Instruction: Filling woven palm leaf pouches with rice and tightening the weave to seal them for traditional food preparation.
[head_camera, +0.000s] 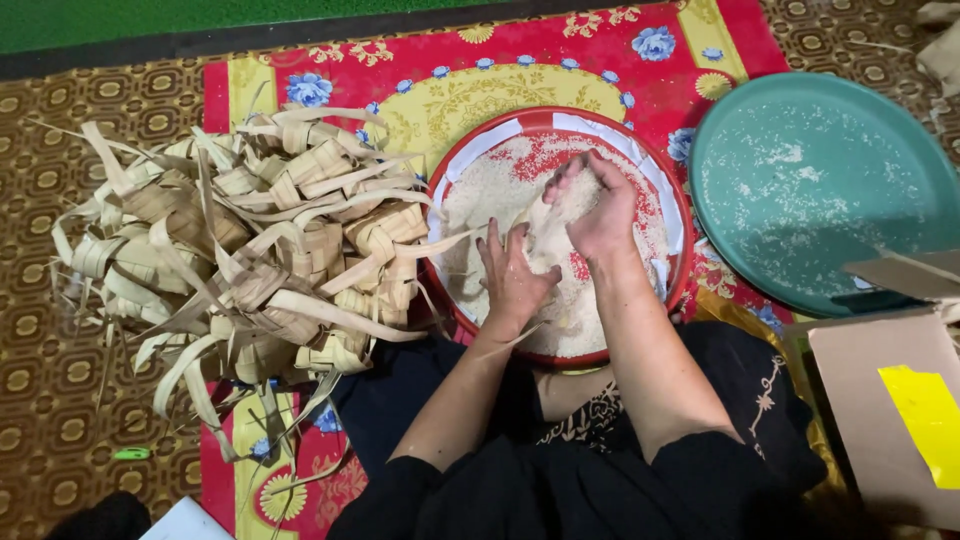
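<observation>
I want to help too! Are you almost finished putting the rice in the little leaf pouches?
Woven already: a big heap of leaf pouches sits beside the red tray. In hand now: the left hand holds a pouch over the rice while the right hand scoops grains. Left: plenty of rice, and the whole heap. Whether those pouches are filled cannot be told, so probably not almost finished.
</observation>
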